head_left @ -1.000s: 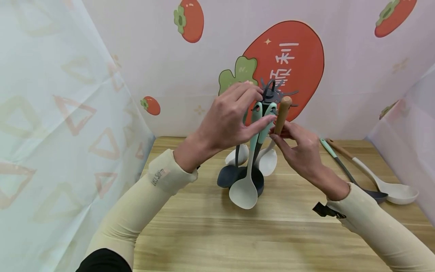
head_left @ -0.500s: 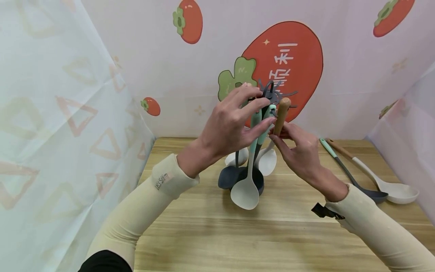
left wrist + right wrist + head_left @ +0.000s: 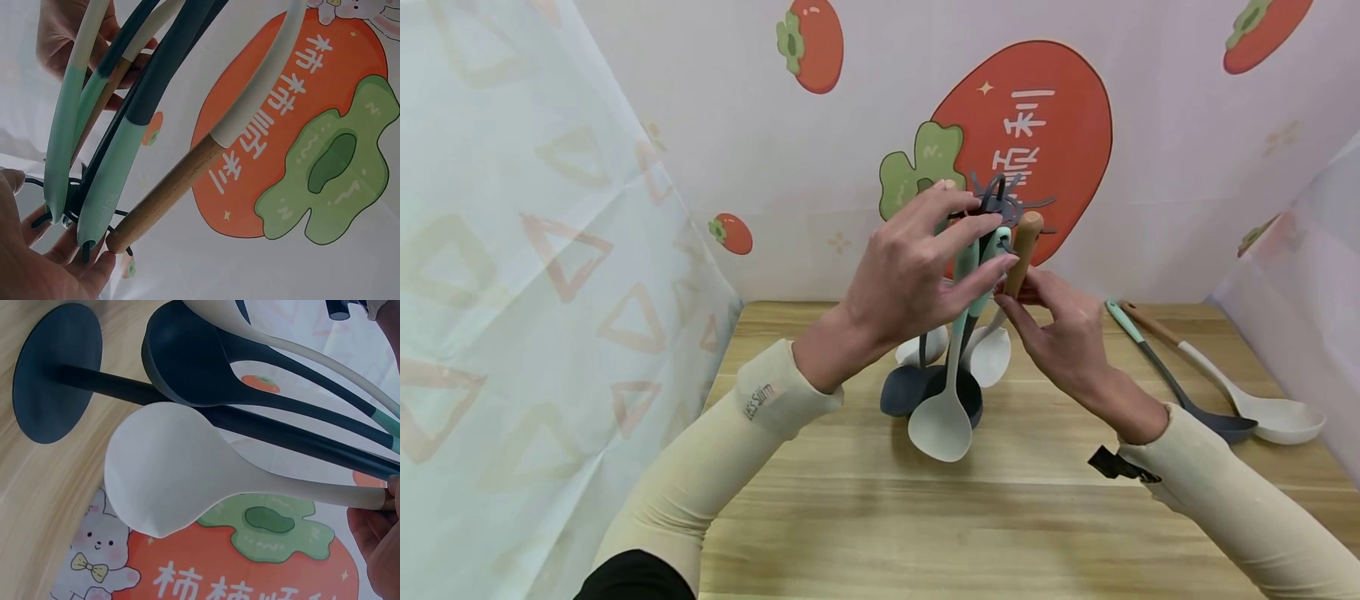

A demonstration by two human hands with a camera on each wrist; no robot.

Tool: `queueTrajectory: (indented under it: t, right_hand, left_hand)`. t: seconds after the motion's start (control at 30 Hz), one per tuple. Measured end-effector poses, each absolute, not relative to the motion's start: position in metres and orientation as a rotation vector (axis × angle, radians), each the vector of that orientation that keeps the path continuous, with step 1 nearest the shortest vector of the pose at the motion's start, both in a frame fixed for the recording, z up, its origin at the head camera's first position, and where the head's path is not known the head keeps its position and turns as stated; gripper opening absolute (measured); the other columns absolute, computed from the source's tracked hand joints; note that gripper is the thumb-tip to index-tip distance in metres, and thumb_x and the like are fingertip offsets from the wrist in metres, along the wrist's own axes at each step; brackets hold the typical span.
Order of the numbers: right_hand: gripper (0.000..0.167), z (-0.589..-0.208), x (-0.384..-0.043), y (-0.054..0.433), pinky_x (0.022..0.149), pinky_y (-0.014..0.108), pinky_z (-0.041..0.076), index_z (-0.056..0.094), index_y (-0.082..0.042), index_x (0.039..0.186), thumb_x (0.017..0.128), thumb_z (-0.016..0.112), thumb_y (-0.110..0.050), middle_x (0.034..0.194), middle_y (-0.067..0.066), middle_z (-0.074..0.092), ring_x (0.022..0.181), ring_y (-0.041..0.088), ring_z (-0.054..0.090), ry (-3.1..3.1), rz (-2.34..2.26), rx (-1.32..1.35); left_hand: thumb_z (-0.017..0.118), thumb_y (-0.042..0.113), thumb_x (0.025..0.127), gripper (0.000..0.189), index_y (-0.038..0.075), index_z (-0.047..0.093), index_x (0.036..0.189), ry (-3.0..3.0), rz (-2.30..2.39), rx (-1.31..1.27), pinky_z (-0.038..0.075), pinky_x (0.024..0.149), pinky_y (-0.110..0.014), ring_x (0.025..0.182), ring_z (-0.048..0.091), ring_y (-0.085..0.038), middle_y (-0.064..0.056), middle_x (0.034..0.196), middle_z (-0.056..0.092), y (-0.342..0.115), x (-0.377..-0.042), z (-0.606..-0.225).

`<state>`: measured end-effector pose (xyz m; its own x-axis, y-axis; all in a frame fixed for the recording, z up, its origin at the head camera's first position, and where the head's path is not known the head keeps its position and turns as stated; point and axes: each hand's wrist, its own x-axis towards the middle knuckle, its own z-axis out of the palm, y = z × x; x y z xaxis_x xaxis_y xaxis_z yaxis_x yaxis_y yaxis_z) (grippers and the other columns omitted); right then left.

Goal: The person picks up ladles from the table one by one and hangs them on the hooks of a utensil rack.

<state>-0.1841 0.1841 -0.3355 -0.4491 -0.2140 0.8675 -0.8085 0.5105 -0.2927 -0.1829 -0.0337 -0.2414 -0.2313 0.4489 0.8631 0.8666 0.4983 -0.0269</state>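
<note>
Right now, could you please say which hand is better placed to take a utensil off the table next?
Probably the right hand: the dark utensil and white ladle lie on its side, though it grips a wooden handle. The left hand is farther away, by the rack.

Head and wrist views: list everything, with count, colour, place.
utensil stand: 1, dark, centre
cream-headed utensil: 1, mint handle, stand front
dark-headed utensils: 2, mint handles, on stand
wood-handled utensil: 1, white head, stand's left
held utensil: 1, white head, wooden handle, stand's right
loose dark utensil: 1, mint handle, table right
loose white utensil: 1, wooden handle, table right
table: 1, light wood, below
printed walls: 3, pale, left, back, right
black item: 1, left forearm, unclear
wrist strap: 1, black, right cuff
sleeves: 2, cream, forearms
left hand: 1, bare, at stand's top
right hand: 1, bare, gripping held utensil
</note>
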Motion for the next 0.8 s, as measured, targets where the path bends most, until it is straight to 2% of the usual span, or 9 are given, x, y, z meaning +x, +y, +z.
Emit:
queueTrajectory:
  t: [0.07,0.17,0.23,0.3,0.5,0.6,0.7,0.8]
  right_hand:
    - [0.046,-0.3353,-0.1843,0.1837,0.093,0.006,0.049,0.073,0.005,0.122,0.079,0.084,0.013,0.102,0.019,0.077,0.082,0.037,0.078,-1.939,0.915,0.841]
    - [0.045,-0.3351,-0.1841,0.183,0.094,0.006,0.048,0.072,0.006,0.122,0.079,0.084,0.012,0.102,0.019,0.077,0.082,0.037,0.078,-1.94,0.906,0.844]
    - [0.046,-0.3352,-0.1837,0.1827,0.094,0.006,0.048,0.072,0.006,0.123,0.079,0.084,0.013,0.102,0.019,0.077,0.082,0.037,0.078,-1.943,0.904,0.846]
    - [0.046,-0.3353,-0.1831,0.1824,0.094,0.005,0.048,0.072,0.006,0.123,0.079,0.084,0.013,0.102,0.019,0.077,0.083,0.037,0.078,-1.947,0.903,0.845]
    - [0.051,-0.3374,-0.1814,0.1844,0.094,0.005,0.047,0.072,0.004,0.126,0.077,0.085,0.014,0.104,0.019,0.078,0.083,0.037,0.078,-1.953,0.907,0.847]
    - [0.047,-0.3384,-0.1827,0.1858,0.095,0.006,0.048,0.072,0.004,0.127,0.082,0.085,0.008,0.104,0.018,0.078,0.083,0.037,0.078,-1.956,0.91,0.862]
    - [0.037,-0.3397,-0.1841,0.1876,0.096,0.007,0.048,0.072,0.004,0.124,0.094,0.082,-0.014,0.104,0.018,0.079,0.083,0.037,0.078,-1.958,0.894,0.877]
    - [0.046,-0.3414,-0.1853,0.1897,0.096,0.006,0.047,0.073,0.005,0.121,0.102,0.071,-0.037,0.102,0.017,0.079,0.083,0.036,0.078,-1.967,0.882,0.89]
  left_hand:
    - [0.079,0.036,0.096,0.037,0.002,0.08,0.112,-1.86,-0.594,-1.077,0.046,0.117,-0.033,0.111,0.07,-0.03,-0.017,0.114,0.072,-0.033,-0.1821,-0.2402]
    - [0.079,0.04,0.095,0.039,0.003,0.081,0.109,-1.868,-0.593,-1.05,0.058,0.096,-0.031,0.102,0.068,-0.025,-0.013,0.108,0.071,-0.0319,-0.1808,-0.2386]
    - [0.079,0.041,0.095,0.04,0.004,0.081,0.108,-1.877,-0.592,-1.034,0.059,0.08,-0.03,0.093,0.066,-0.022,-0.011,0.104,0.069,-0.0313,-0.1802,-0.2378]
    - [0.078,0.043,0.095,0.04,0.004,0.081,0.107,-1.886,-0.592,-1.022,0.056,0.071,-0.031,0.086,0.062,-0.02,-0.009,0.101,0.067,-0.0307,-0.1797,-0.2371]
    - [0.078,0.043,0.095,0.039,0.005,0.081,0.105,-1.912,-0.587,-0.995,0.058,0.073,-0.033,0.086,0.065,-0.021,-0.009,0.101,0.068,-0.0294,-0.1799,-0.2379]
    - [0.078,0.042,0.095,0.037,0.006,0.08,0.101,-1.919,-0.588,-0.984,0.059,0.073,-0.034,0.086,0.066,-0.022,-0.009,0.101,0.068,-0.0299,-0.1808,-0.2379]
    - [0.078,0.042,0.096,0.037,0.006,0.079,0.098,-1.923,-0.59,-0.982,0.058,0.071,-0.034,0.085,0.065,-0.022,-0.008,0.099,0.067,-0.0305,-0.1818,-0.2374]
    - [0.077,0.041,0.096,0.036,0.005,0.078,0.098,-1.929,-0.592,-0.985,0.058,0.071,-0.034,0.086,0.064,-0.022,-0.008,0.099,0.066,-0.0311,-0.1829,-0.2372]
